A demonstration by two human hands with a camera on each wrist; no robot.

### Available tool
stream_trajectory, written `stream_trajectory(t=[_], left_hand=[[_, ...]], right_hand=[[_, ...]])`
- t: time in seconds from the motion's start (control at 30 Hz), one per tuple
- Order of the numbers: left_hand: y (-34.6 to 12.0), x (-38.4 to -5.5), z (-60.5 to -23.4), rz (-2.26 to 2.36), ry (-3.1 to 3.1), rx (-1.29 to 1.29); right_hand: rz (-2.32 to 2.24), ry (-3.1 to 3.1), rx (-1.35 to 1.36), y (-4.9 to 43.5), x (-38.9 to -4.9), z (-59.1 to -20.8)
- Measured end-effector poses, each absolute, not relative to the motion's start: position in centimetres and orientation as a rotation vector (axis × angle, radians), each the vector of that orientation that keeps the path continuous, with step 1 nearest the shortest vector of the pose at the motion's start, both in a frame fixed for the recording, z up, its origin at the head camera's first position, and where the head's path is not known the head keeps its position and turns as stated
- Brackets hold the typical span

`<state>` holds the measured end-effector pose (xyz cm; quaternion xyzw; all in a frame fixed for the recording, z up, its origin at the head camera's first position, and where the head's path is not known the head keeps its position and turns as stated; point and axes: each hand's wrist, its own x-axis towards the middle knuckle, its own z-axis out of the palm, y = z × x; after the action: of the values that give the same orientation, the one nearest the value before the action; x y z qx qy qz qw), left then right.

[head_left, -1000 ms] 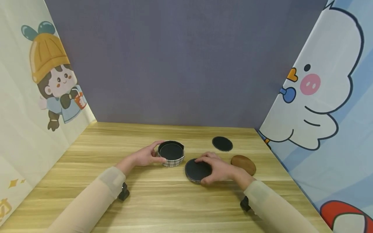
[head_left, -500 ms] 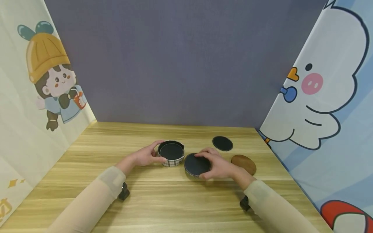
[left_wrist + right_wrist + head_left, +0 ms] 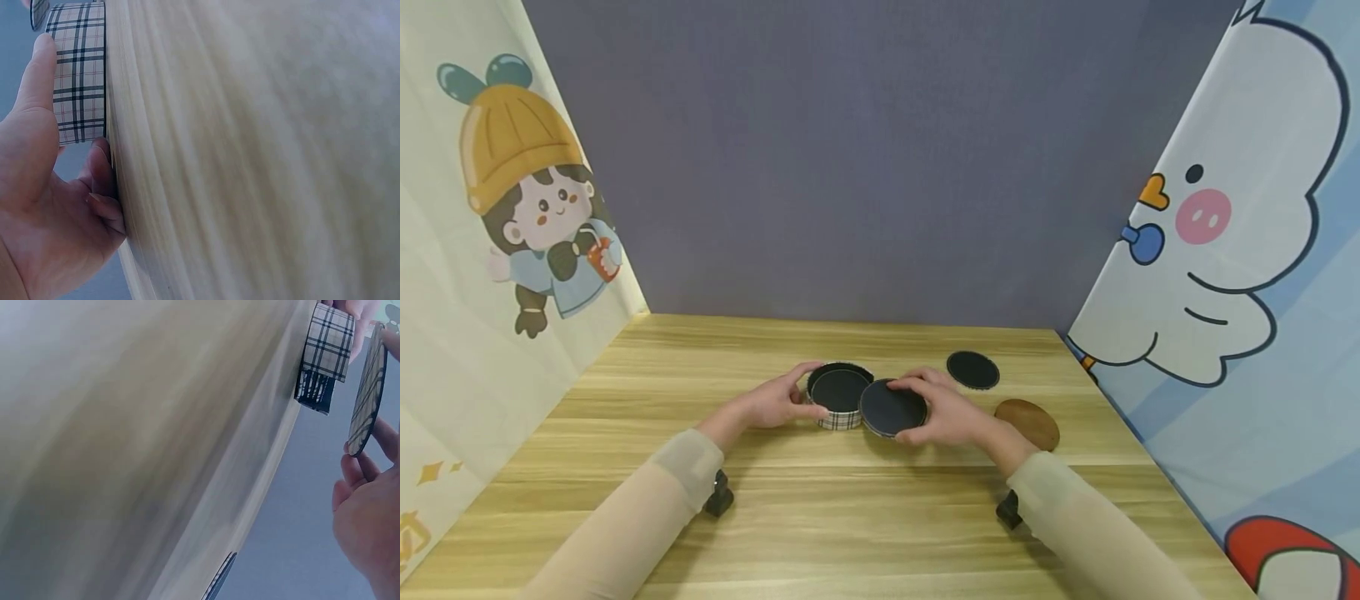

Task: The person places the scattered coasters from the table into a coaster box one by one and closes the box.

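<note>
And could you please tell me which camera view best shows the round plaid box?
The head view, as it looks into the box from above. The left wrist view shows its plaid wall side-on; the right wrist view shows that wall smaller.

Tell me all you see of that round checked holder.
The round holder is low, open-topped and upright, its cream wall checked in dark and thin red lines, its inside black. It looks like card or leather. A gap in the wall faces right. It stands on the wooden table; the left hand grips its side.

There are two black-topped discs, one plaid box, one brown oval.
</note>
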<state>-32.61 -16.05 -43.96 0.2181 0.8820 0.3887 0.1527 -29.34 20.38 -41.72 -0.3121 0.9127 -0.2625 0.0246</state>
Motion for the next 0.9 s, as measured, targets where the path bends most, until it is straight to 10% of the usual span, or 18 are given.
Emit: stream_trajectory(t=[0.9], left_hand=[[-15.9,-32.1,-44.0,1.100,2.550,0.625]], right_hand=[[-0.793,2.842,-0.898,14.4,-33.6,-42.1]])
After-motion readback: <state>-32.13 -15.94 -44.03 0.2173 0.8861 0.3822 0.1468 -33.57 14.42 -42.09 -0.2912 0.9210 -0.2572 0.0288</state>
